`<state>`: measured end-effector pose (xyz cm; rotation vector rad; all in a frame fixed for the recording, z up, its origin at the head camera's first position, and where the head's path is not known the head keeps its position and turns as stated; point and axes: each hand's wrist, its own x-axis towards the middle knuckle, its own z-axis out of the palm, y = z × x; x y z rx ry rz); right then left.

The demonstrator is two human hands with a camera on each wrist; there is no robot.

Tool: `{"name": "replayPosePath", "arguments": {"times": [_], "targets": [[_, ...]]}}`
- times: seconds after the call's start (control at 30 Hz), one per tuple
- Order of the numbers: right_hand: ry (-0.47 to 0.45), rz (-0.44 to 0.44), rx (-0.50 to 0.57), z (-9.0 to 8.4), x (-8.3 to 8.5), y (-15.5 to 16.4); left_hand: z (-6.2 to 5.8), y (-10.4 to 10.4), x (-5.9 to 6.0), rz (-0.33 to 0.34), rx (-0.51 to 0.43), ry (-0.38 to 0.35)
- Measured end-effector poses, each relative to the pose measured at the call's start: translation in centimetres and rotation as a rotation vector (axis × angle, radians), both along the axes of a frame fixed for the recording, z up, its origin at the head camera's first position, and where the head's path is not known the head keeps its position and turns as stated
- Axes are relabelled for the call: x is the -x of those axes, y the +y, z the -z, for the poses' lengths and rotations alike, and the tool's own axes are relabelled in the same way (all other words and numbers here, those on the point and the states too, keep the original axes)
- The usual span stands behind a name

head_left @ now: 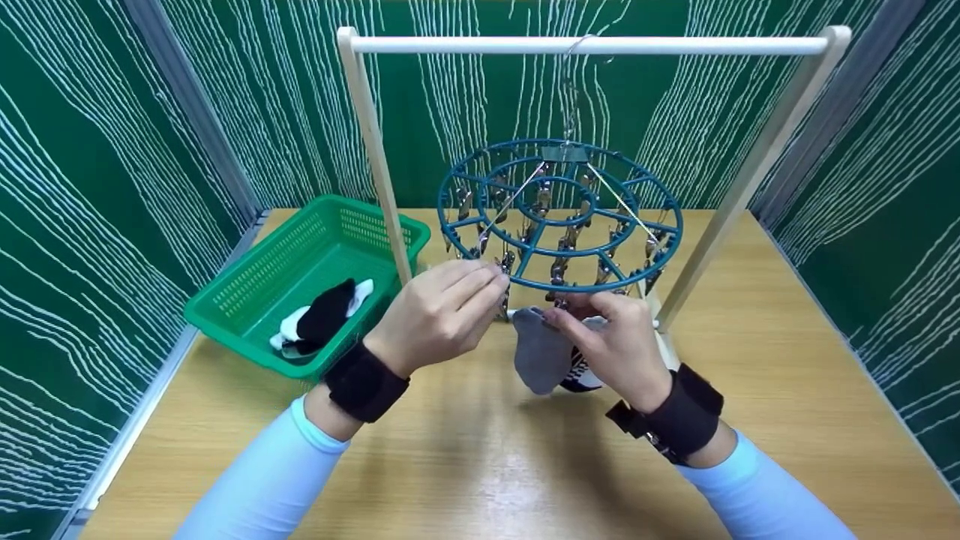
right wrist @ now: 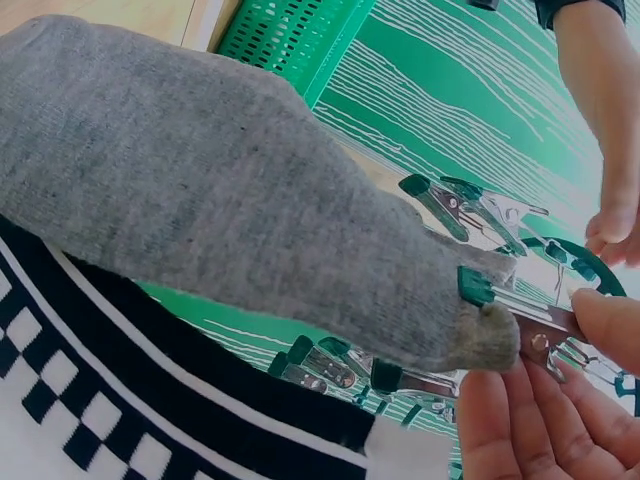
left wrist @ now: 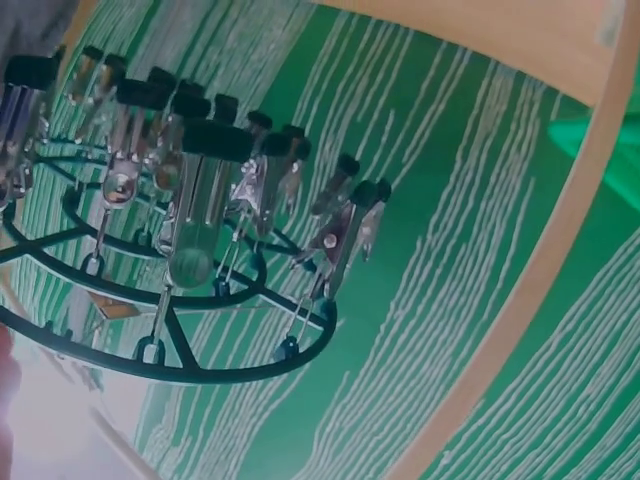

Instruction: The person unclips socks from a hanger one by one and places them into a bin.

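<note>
- My right hand's fingers point(right wrist: 520, 420) curl around the top edge of the grey sock point(head_left: 541, 352), at a metal clip point(right wrist: 535, 335).
- The sock hangs lengthwise straight down below them.
- My left hand point(head_left: 439, 315) pinches a neighbouring clip on the round teal clip hanger point(head_left: 559, 214), just left of the sock.
- A checkered sock point(right wrist: 110, 390) hangs behind; the green basket point(head_left: 247, 289) sits left.
</note>
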<state>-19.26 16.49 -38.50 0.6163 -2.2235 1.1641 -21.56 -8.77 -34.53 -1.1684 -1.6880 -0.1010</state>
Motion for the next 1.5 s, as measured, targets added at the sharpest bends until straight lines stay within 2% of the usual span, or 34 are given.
{"name": "replayPosePath", "arguments": {"times": [0.13,0.23,0.4,0.57,0.63,0.7,0.9,1.0,1.07,1.17,1.33,1.4,1.5], "targets": [[0.003,0.007,0.004,0.0,0.0,0.1,0.8,-0.3,-0.6,0.033,-0.021,-0.001],[0.009,0.008,0.012,0.0,0.1,0.1,1.7,-0.5,-0.8,0.044,-0.014,-0.037],[0.042,0.021,0.027,0.0,0.1,0.1,4.3,-0.5,-0.4,0.044,0.019,-0.151],[0.056,0.026,0.022,0.0,0.1,0.1,7.1,-0.4,0.5,0.003,0.055,-0.287],[0.057,0.024,0.016,0.0,0.1,0.1,8.0,-0.3,0.8,-0.024,0.066,-0.376],[0.059,0.02,0.015,0.0,0.2,0.1,8.5,-0.2,1.2,-0.046,0.078,-0.506],[0.062,0.006,0.016,0.1,0.3,0.1,9.5,1.0,2.2,-0.084,0.044,-1.031],[0.057,0.005,0.015,0.2,0.3,0.2,9.9,1.6,2.7,-0.033,-0.019,-1.268],[0.052,0.007,0.014,0.3,0.4,0.2,10.3,2.0,3.0,0.021,-0.069,-1.383],[0.041,0.008,0.013,0.2,0.3,0.2,10.8,2.6,3.2,0.122,-0.143,-1.511],[0.048,-0.002,0.019,0.3,0.3,0.2,11.3,3.6,3.4,0.208,-0.229,-1.643],[0.058,-0.007,0.021,0.4,0.4,0.2,11.3,4.0,3.3,0.228,-0.262,-1.672],[0.075,-0.009,0.023,0.6,0.5,0.3,11.4,4.3,3.3,0.238,-0.307,-1.675]]}}
